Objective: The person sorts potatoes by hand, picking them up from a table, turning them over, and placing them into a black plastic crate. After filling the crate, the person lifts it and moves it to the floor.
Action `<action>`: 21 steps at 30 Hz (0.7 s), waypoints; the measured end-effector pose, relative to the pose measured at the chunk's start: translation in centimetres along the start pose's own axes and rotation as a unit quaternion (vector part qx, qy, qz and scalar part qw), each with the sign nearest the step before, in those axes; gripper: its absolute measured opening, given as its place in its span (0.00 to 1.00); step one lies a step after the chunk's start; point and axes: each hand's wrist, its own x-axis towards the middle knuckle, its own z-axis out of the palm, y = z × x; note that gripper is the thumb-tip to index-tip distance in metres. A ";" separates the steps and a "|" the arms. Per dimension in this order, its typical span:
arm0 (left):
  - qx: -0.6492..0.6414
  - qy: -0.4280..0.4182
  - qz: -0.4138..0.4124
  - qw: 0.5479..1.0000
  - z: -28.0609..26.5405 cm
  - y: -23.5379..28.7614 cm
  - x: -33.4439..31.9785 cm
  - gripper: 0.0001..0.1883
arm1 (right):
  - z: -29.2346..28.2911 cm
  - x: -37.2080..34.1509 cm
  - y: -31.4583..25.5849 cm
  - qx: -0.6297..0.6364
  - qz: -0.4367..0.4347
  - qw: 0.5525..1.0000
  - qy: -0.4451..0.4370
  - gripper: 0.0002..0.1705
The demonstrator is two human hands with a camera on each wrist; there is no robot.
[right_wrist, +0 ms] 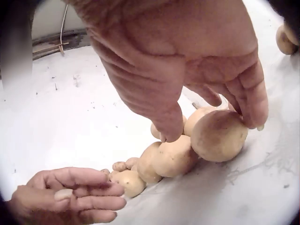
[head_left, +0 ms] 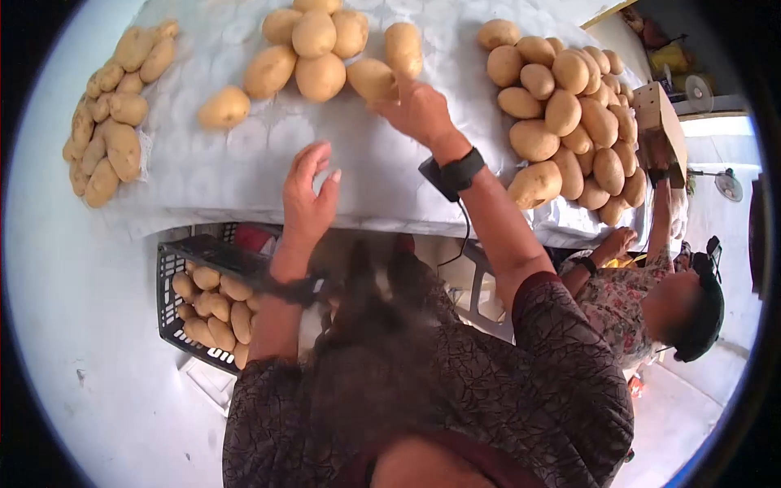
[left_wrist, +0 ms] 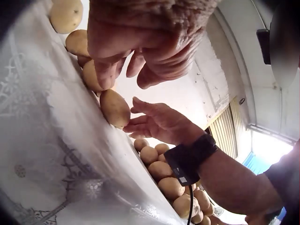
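Note:
In the head view the right hand (head_left: pixel 417 111) touches a potato (head_left: pixel 373 80) at the right end of the middle group, beside an upright-lying potato (head_left: pixel 403 50). Seen from the right wrist, the fingers of that hand (right_wrist: pixel 206 93) are bent over a rounded potato (right_wrist: pixel 219 136). The left hand (head_left: pixel 309 195) hovers over the near part of the table, fingers loosely extended, holding nothing. In the left wrist view the right hand (left_wrist: pixel 161 123) reaches to a potato (left_wrist: pixel 115 108), with the left hand (left_wrist: pixel 145 42) above in the foreground.
A large potato pile (head_left: pixel 569 114) lies on the right of the patterned tablecloth (head_left: pixel 244 171), another pile (head_left: pixel 122 154) at the left. Below the table edge stands a black crate (head_left: pixel 167 285) of potatoes. A second person (head_left: pixel 626 309) and a cardboard box (head_left: pixel 657 122) are at the right.

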 end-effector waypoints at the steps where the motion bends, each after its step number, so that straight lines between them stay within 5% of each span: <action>1: -0.023 0.011 0.012 1.000 -0.4 -0.7 0.4 0.22 | -0.3 0.6 -0.4 -0.024 0.028 0.999 -0.007 0.37; 6: -0.094 0.039 -0.024 0.994 -0.7 -2.4 -1.0 0.19 | 1.1 1.6 -0.1 -0.104 0.037 0.994 -0.024 0.37; 10: -0.081 0.038 -0.040 0.995 -0.6 -2.3 -1.2 0.17 | 2.8 2.0 0.2 -0.094 -0.030 0.993 0.062 0.34; 12: -0.087 0.044 -0.035 0.995 -0.4 -2.7 -1.2 0.17 | 2.4 2.2 -0.3 -0.059 -0.030 0.992 0.103 0.22; 21: -0.028 0.035 -0.018 0.999 -2.5 -3.2 -1.5 0.15 | 0.4 2.6 -2.3 -0.039 0.020 0.998 0.044 0.27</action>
